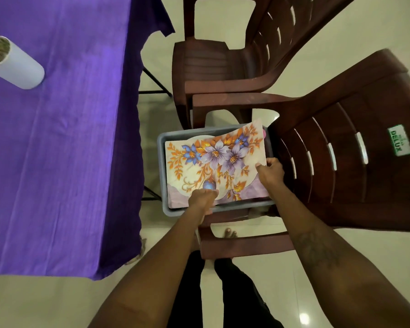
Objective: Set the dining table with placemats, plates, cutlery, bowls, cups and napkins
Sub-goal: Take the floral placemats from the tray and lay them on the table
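— Where is the placemat at this moment?

— The floral placemat (213,162) lies on top inside the grey plastic tub (161,147). The tub stands on the seat of the near brown chair (353,150), just right of the dining table (57,174). The far right corner of the mat curls up above the rim of the tub.

— And what do my hands do?

— Your right hand (271,172) pinches the right edge of the mat, with the thumb on top and the fingers closed under it. Your left hand (202,198) is at the near edge, with its fingers curled onto the mat. It holds that edge, but how far the fingers go under it I cannot tell.

— What is around?

— A second brown chair (223,62) stands farther away, touching the first one. The table on the left is covered by a purple cloth (69,102). On it, at the far left, stands a white cylinder holder (21,69), and its content is too blurred to name. The floor (341,31) is pale, glossy tile.
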A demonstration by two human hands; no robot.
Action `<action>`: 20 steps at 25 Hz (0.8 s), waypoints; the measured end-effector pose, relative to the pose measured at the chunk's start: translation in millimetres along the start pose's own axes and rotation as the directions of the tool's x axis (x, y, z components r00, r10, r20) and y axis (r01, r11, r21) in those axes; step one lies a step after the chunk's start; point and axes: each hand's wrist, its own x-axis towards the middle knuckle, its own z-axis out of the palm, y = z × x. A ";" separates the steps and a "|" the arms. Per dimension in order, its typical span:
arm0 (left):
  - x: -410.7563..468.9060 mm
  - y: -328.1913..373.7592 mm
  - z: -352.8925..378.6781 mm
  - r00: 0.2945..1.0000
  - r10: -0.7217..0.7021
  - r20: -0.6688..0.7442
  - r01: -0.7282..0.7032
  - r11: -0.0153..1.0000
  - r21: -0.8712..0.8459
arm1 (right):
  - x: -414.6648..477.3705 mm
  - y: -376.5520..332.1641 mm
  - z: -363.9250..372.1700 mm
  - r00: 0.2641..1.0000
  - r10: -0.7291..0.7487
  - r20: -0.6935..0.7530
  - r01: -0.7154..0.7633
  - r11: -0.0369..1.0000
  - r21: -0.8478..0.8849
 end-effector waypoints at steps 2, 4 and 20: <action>-21.0 -9.9 7.8 0.988 -0.151 0.029 0.154 0.977 -0.150 | -12.7 -15.0 -3.0 1.000 -0.031 0.004 0.030 0.999 0.045; -39.9 -18.0 17.4 0.947 -0.267 0.176 0.311 0.900 -0.307 | -25.9 -29.8 -9.6 0.998 -0.060 0.015 0.057 0.990 0.127; -111.5 63.0 -53.6 0.988 0.136 0.076 0.001 0.479 -0.878 | -154.8 -73.6 -20.0 0.915 -0.193 0.355 -0.069 0.791 0.608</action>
